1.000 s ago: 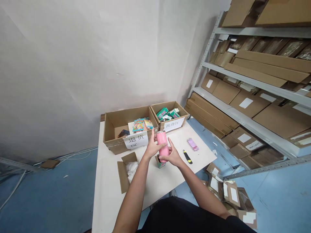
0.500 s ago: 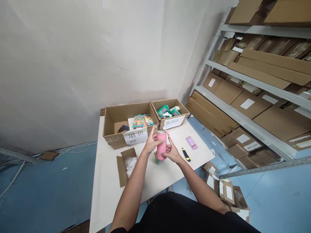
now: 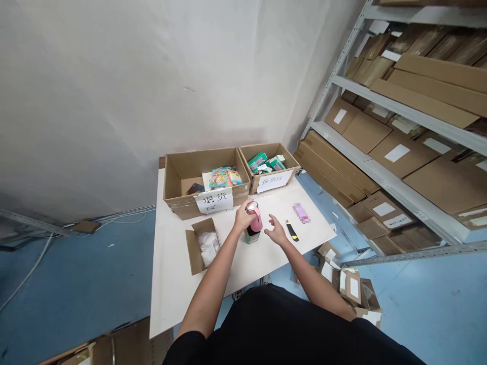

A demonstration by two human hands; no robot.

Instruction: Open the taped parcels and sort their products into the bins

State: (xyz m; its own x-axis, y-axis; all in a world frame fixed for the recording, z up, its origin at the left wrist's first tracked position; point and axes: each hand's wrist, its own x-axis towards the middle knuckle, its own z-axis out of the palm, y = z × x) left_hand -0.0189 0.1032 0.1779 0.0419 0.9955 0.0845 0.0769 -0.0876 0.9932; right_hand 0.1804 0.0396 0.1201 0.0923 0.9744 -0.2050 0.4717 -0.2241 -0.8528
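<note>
My left hand [image 3: 242, 218] grips the upper part of a pink insulated bottle [image 3: 257, 222] with a silver lid and a pink strap. The bottle's lower end sits partly inside a small green box [image 3: 252, 237] standing on the white table [image 3: 243, 271]. To the right of the bottle, my right hand [image 3: 277, 231] is open with its fingers apart, touching nothing. A yellow-and-black utility knife [image 3: 292, 230] lies just beyond that hand. Left of the green box stands an open carton [image 3: 193, 252] with white wrapping inside.
Behind are two labelled cardboard boxes: a larger one [image 3: 178, 208] with colourful booklets, and a smaller one [image 3: 291, 174] with green boxes. A blurred pink item [image 3: 302, 213] lies on the right. Shelving [image 3: 380, 177] full of cartons stands at right, with loose cartons [image 3: 350, 286] on the floor.
The pink bottle has gone down partly into the green box. My left hand has shifted to its top, while my right hand has let go and moved to the right.
</note>
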